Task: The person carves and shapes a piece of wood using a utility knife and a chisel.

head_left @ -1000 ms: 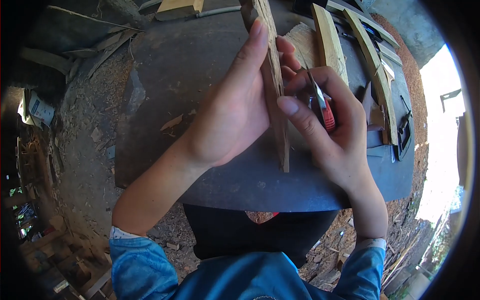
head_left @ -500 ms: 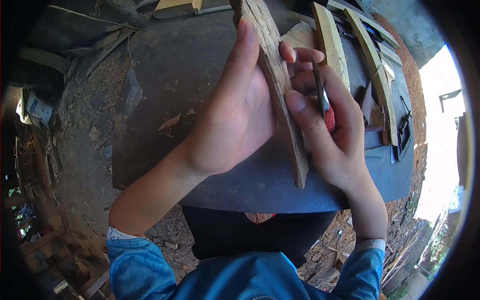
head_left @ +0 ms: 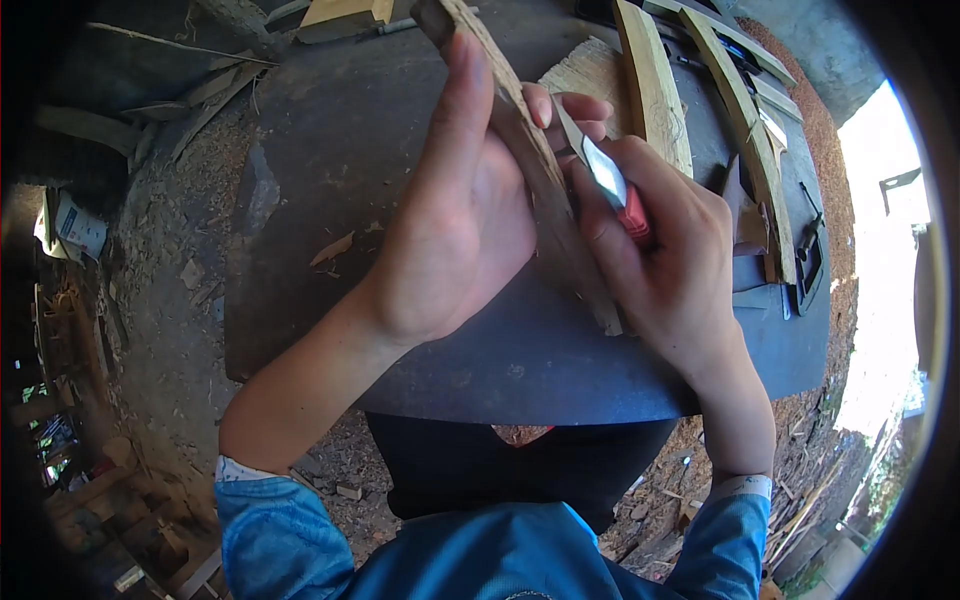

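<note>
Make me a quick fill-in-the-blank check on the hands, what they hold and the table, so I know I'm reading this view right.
1. The right hand holds a knife, and the visible part of its handle is coloured ____.
2. The narrow strip in the left hand is made of ____.
3. Of the two hands, a loose pale chip on the table lies nearer the ____ one.
4. The person's sleeves are coloured ____.

Missing words: red; wood; left; blue.

I hold a rough, splintery brown strip of wood [head_left: 549, 190], slanting from the frame's top centre down to right of middle; beside it, my red-handled knife [head_left: 606, 177] points its blade up-left.
</note>
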`<move>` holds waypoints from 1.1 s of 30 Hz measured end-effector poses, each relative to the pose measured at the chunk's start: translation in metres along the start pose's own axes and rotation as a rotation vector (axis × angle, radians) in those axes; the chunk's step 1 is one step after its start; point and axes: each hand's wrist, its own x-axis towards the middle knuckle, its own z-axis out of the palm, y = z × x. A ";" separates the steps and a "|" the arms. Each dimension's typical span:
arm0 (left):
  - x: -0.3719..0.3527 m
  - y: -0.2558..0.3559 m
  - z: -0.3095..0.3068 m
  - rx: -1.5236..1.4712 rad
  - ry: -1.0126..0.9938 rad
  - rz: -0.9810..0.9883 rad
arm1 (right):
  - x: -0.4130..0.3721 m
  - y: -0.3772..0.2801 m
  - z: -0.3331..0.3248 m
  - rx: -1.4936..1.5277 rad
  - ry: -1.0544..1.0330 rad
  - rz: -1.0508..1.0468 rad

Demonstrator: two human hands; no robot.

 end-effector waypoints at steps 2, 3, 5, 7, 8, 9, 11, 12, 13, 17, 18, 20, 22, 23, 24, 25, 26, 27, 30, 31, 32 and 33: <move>0.001 0.002 0.003 0.103 0.089 0.058 | 0.000 0.001 0.001 -0.046 0.036 -0.006; 0.001 0.005 0.001 0.105 0.130 0.081 | 0.000 0.003 -0.001 -0.090 0.056 -0.003; 0.003 0.019 -0.011 0.062 0.209 0.122 | 0.002 0.008 -0.008 -0.236 0.090 -0.011; 0.004 0.035 -0.018 0.033 0.251 0.209 | 0.005 0.020 -0.016 -0.192 0.127 0.051; 0.004 0.041 -0.022 0.010 0.206 0.214 | 0.006 0.024 -0.018 -0.133 0.163 0.032; 0.005 0.050 -0.027 -0.011 0.160 0.220 | 0.006 0.023 -0.021 -0.122 0.138 0.174; 0.004 0.057 -0.027 -0.039 0.151 0.242 | 0.009 0.019 -0.016 -0.103 0.155 0.123; 0.003 0.060 -0.032 -0.075 0.095 0.222 | 0.010 0.018 -0.015 -0.095 0.164 0.098; 0.003 0.063 -0.040 -0.111 0.039 0.199 | 0.009 0.015 -0.016 -0.128 0.103 0.085; 0.004 0.062 -0.049 -0.161 -0.080 0.166 | 0.009 0.006 -0.014 0.118 -0.046 0.111; 0.004 0.060 -0.046 -0.159 -0.059 0.165 | 0.009 0.004 -0.013 0.137 -0.074 0.077; 0.004 0.056 -0.035 -0.156 -0.019 0.162 | 0.009 0.002 -0.011 0.164 -0.132 0.036; 0.003 0.053 -0.028 -0.192 -0.022 0.142 | 0.009 0.000 -0.012 0.230 -0.192 0.115; 0.003 0.052 -0.026 -0.210 -0.023 0.131 | 0.009 -0.003 -0.015 0.287 -0.221 0.202; 0.002 0.053 -0.025 -0.205 -0.024 0.142 | 0.010 -0.004 -0.016 0.345 -0.249 0.289; 0.000 0.055 -0.025 -0.201 -0.026 0.153 | 0.006 0.012 -0.007 0.336 -0.138 0.131; -0.001 0.057 -0.024 -0.196 -0.029 0.164 | 0.007 0.012 -0.009 0.458 -0.123 0.232; -0.002 0.059 -0.023 -0.172 0.037 0.194 | 0.009 0.009 -0.014 0.578 -0.106 0.333; 0.001 0.062 -0.014 -0.078 0.202 0.288 | 0.014 0.010 -0.028 0.802 -0.078 0.504; 0.004 0.060 -0.009 -0.034 0.242 0.327 | 0.013 0.013 -0.028 0.849 -0.074 0.499; 0.006 0.058 -0.004 0.012 0.284 0.368 | 0.014 0.014 -0.028 0.898 -0.072 0.492; 0.009 0.058 0.001 0.051 0.321 0.414 | 0.015 0.012 -0.027 0.857 -0.104 0.495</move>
